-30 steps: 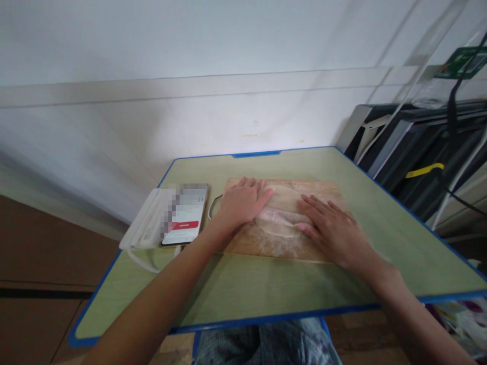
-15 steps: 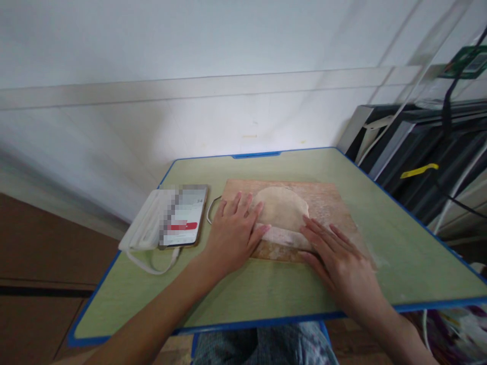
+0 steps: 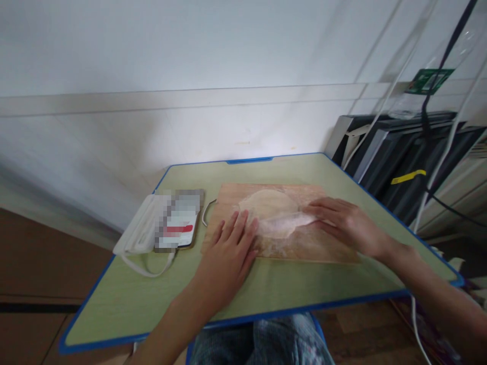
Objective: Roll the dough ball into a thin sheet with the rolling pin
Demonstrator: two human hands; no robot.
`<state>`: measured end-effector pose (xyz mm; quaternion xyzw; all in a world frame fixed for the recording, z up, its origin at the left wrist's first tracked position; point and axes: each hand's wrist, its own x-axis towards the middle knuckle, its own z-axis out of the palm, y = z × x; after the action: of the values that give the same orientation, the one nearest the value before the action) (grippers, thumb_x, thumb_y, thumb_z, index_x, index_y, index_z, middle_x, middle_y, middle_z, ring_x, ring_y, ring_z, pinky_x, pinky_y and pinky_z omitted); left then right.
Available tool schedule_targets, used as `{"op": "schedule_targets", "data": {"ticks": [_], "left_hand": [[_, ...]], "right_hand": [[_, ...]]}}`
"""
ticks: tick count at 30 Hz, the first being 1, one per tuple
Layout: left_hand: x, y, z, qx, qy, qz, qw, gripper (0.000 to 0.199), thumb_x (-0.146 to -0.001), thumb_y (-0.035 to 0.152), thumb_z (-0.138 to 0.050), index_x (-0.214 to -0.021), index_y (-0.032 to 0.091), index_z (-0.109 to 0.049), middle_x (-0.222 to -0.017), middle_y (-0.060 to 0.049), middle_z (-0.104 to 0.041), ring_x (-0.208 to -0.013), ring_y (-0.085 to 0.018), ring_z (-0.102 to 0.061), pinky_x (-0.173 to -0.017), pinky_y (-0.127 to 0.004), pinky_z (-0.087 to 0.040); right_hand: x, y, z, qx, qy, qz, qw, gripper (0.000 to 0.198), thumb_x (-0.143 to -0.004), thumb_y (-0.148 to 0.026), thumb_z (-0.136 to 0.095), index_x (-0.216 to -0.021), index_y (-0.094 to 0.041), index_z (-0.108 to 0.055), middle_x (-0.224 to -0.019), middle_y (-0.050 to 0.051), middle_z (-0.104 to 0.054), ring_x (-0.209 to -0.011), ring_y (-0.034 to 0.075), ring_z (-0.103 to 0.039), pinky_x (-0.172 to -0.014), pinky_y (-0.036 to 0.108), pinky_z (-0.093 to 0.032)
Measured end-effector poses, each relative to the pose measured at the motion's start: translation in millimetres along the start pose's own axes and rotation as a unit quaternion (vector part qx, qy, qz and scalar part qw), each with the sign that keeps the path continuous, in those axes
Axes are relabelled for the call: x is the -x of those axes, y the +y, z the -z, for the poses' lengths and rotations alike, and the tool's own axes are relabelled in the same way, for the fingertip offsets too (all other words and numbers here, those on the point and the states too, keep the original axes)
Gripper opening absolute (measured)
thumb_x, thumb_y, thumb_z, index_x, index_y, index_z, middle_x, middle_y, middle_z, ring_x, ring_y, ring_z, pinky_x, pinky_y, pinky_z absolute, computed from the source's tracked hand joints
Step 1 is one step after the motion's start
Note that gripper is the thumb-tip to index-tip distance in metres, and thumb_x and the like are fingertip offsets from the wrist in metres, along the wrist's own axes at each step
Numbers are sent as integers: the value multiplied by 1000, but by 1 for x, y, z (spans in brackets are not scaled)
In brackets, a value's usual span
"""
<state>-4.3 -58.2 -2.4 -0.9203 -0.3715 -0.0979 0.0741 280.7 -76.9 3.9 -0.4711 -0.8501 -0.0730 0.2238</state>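
Note:
A flat, rounded sheet of dough lies on a flour-dusted wooden board. Across its near half rests a short, floury rolling pin, tilted with its right end farther from me. My right hand is closed around that right end, partly hiding it. On the left side of the board my left hand lies flat, fingers stretched out, the fingertips beside the dough's edge and close to the pin's left end. Whether those fingertips touch the pin or the dough, I cannot tell.
The board lies on a green table with a blue edge. Left of it are a phone and a white pouch-like item with a strap. A metal loop shows beside the board. Dark flat panels and cables stand at the right.
My right hand has gone from lying flat over the pin to gripping its right end, farther forward. The pin has turned at an angle over the dough. My left hand has drawn back slightly.

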Motion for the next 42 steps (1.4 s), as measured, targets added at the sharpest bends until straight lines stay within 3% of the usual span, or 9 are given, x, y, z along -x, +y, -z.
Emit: {"op": "schedule_targets", "data": {"ticks": [2,5,9,15,20,25,34,42], "left_hand": [[1,9,-3,-9,12,12,1000,48,-92,28,-40,-137,13,-37,-146,-14,-34,-134,-29,-30,-104,-48,-33],[1,19,-9,-16,36,31,999,50,-90,30,-42,-137,11,-38,-144,-15,-38,-131,-30,-36,-103,-47,-35],[1,22,-17,-18,66,50,996,52,-89,31,-44,-136,9,-38,-140,-15,-43,-127,-29,-42,-104,-49,-34],[-3,31,-20,-16,68,97,993,56,-86,30,-50,-135,7,-39,-132,-17,-50,-121,-31,-47,-103,-52,-35],[-4,47,-22,-50,82,139,986,60,-83,33,-55,-134,5,-41,-124,-19,-55,-114,-33,-51,-99,-52,-38],[-1,57,-23,-60,75,157,983,63,-84,37,-55,-137,8,-37,-122,-18,-54,-114,-33,-50,-100,-51,-37],[5,70,-17,-77,72,129,986,65,-90,52,-38,-138,8,-37,-118,-19,-54,-109,-33,-51,-102,-56,-32],[-3,63,-15,-85,64,121,987,64,-90,48,-38,-133,1,-42,-113,-19,-56,-108,-33,-49,-101,-56,-31]], "right_hand": [[-16,24,-2,-99,-43,-16,994,28,-89,-34,-47,-106,-20,-64,-104,11,-65,-99,25,-60,-83,41,-48],[-40,48,-7,-132,-72,-30,988,34,-84,-44,-52,-101,-18,-66,-102,11,-66,-96,24,-61,-82,39,-49],[-63,57,-13,-151,-119,-55,980,47,-76,-55,-57,-105,-19,-66,-104,9,-68,-96,24,-63,-83,37,-50],[-97,60,-32,-108,-130,-145,975,59,-87,-58,-35,-126,-18,-54,-130,9,-56,-120,24,-50,-101,40,-37],[-120,57,-43,-47,-147,-188,970,61,-90,-59,-24,-130,-21,-50,-138,9,-48,-129,27,-38,-107,49,-24],[-113,56,-47,-10,-180,-210,961,61,-88,-59,-28,-138,-25,-39,-143,7,-40,-131,28,-35,-107,52,-24],[-53,50,-36,32,-209,-207,955,54,-94,-39,-10,-140,-25,-36,-148,5,-31,-136,26,-25,-104,61,-25],[-87,54,-44,49,-251,-205,945,53,-92,-45,-26,-141,-27,-33,-148,5,-31,-136,32,-22,-103,64,-22]]}}
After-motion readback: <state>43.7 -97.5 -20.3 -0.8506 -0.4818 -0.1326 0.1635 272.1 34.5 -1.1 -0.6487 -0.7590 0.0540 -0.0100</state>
